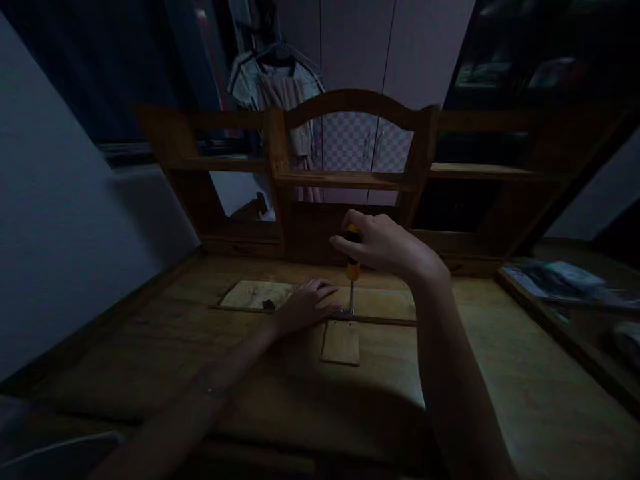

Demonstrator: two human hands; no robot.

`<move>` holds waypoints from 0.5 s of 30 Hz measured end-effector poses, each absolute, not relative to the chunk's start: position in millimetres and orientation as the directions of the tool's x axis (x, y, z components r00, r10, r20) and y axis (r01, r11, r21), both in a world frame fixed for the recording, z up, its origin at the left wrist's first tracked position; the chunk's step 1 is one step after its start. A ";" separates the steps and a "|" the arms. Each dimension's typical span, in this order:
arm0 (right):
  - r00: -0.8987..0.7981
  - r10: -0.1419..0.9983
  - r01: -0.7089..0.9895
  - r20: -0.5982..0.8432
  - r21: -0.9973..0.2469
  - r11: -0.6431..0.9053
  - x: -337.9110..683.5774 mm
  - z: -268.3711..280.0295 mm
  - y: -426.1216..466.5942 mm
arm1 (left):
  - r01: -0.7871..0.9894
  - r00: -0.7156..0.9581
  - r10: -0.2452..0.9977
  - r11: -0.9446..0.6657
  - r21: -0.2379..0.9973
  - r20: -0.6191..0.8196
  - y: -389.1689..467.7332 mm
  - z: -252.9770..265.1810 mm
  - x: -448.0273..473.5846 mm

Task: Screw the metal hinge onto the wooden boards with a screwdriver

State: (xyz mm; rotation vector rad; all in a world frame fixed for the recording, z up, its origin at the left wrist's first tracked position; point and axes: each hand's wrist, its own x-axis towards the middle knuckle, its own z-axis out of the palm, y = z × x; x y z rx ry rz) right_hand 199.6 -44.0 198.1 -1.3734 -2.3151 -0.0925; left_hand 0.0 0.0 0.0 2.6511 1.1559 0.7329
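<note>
Upright, the yellow-and-black-handled screwdriver [353, 270] stands with its thin steel shaft running straight down from the grip to a small bright metal fitting [347, 312], perhaps a hinge or bracket; too dim to tell which.

- Grip: right hand [387, 248] clenched around the top of the handle, thumb and fingers wrapped over it, wrist arched above. Only the lower yellow part of the handle shows below the fingers.
- Below the grip: tip meets the fitting where a long flat pale wooden board [380, 303] meets a small square pale wooden piece [341, 342], which lies on the near side of the joint.
- Left of the grip, lower down: left hand [305, 305] lies flat, palm down, fingers spread on the board just beside the fitting. It presses; it grasps nothing.
- Under everything: brown wooden desk top [500, 373], with a wooden shelf unit [350, 177] rising behind the grip.

Judgement on doing this well: keep the shaft plumb over the screw, so the tip does not cam out toward the left fingers, which sit close. Push down firmly through the palm while turning from the wrist. Keep the flat hand's weight on the board, so the 2 wood pieces cannot shift. Light is poor; seating the tip by feel looks wiser than by eye.
</note>
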 end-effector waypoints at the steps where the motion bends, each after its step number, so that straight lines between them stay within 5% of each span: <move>1: -0.411 0.820 0.846 0.398 -0.170 0.506 199.9 197.6 -43.9 | 0.647 0.580 0.726 -0.686 0.332 0.370 -0.1 0.6 0.4; 15: -0.400 0.837 0.838 0.373 -0.221 0.499 200.5 196.4 -44.0 | 0.655 0.572 0.735 -0.677 0.336 0.365 -1.1 2.4 1.1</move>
